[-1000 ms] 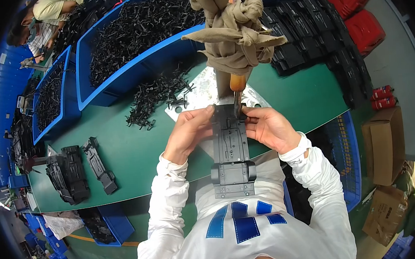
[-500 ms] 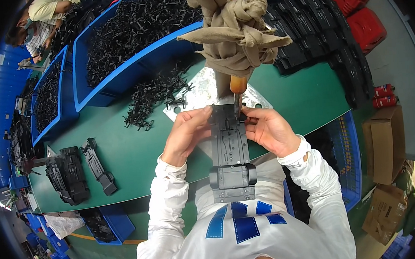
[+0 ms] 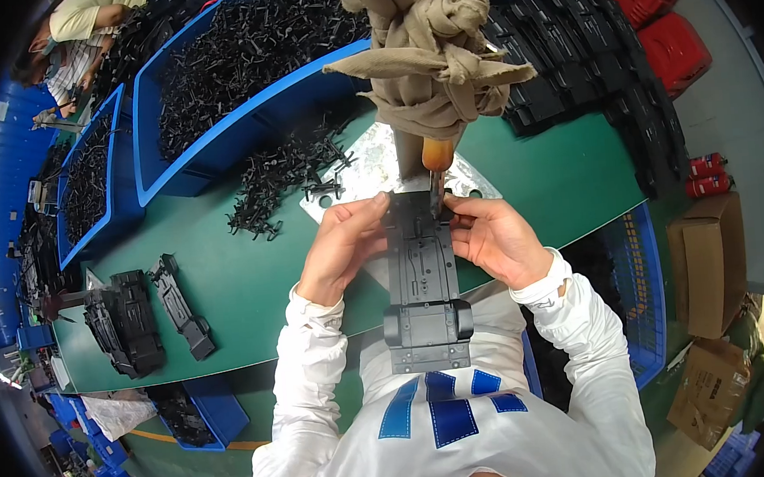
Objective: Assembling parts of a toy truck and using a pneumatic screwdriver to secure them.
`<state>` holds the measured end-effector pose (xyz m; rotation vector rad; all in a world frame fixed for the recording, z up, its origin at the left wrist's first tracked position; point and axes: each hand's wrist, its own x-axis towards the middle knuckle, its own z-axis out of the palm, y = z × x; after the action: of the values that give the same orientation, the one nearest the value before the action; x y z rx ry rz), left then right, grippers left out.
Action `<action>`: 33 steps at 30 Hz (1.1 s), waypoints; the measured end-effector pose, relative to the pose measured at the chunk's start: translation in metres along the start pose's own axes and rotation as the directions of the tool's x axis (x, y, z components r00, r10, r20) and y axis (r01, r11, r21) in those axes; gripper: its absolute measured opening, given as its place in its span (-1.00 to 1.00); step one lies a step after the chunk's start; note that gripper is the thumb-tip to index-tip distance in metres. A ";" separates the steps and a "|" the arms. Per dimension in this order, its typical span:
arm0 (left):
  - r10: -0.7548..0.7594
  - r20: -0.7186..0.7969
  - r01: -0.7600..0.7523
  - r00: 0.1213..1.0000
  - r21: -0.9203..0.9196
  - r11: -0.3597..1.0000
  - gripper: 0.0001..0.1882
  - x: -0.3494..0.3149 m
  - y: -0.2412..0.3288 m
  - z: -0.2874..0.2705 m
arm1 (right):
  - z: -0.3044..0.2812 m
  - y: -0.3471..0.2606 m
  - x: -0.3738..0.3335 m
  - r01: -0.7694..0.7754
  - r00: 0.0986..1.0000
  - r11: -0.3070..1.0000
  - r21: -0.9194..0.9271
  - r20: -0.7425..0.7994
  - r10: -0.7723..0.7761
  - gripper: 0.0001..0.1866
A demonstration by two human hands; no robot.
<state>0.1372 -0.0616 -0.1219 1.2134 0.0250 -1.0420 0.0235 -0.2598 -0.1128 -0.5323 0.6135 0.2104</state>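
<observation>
A long black plastic chassis plate [image 3: 422, 267] lies between my hands, its far end over a shiny metal plate [image 3: 367, 163] on the table. My left hand [image 3: 347, 246] is closed on its far left edge, thumb on top. My right hand [image 3: 497, 237] pinches the far right edge. Just beside the right thumb, the metal tip of a tool with an orange collar [image 3: 437, 155] points down onto the plate's far right corner. Knotted beige cloth [image 3: 440, 63] wraps the upper part of that tool. The fingertips under the plate are hidden.
Small black parts [image 3: 283, 179] lie heaped left of the metal plate, before a large blue bin [image 3: 239, 129] full of them. More chassis plates [image 3: 137, 320] rest at the table's left; others [image 3: 565, 54] are stacked at the far right. A blue crate [image 3: 645, 298] stands below the table's right edge.
</observation>
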 end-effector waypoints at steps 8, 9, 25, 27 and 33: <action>-0.011 -0.012 0.011 1.000 0.000 1.000 -0.73 0.000 0.001 0.001 | -0.001 -0.001 0.001 0.006 1.000 1.000 -0.001 0.014 -0.006 -0.78; -0.004 0.007 0.004 1.000 -0.008 1.000 -0.73 0.000 0.000 -0.002 | -0.001 0.000 0.000 0.001 1.000 1.000 0.004 0.010 -0.001 -0.78; -0.006 -0.019 0.006 1.000 -0.006 1.000 -0.75 -0.003 0.005 0.007 | -0.002 0.000 0.002 0.016 1.000 1.000 0.017 0.012 -0.016 -0.76; -0.008 -0.014 0.008 1.000 -0.004 1.000 -0.75 0.001 -0.001 0.000 | -0.001 -0.001 0.000 0.016 1.000 1.000 0.015 0.006 -0.016 -0.76; -0.006 0.000 0.006 1.000 -0.006 1.000 -0.75 0.003 -0.003 -0.004 | -0.001 0.000 0.001 0.006 1.000 1.000 0.003 -0.003 -0.006 -0.77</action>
<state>0.1385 -0.0603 -0.1273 1.2083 0.0315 -1.0467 0.0240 -0.2599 -0.1142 -0.5317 0.6148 0.2034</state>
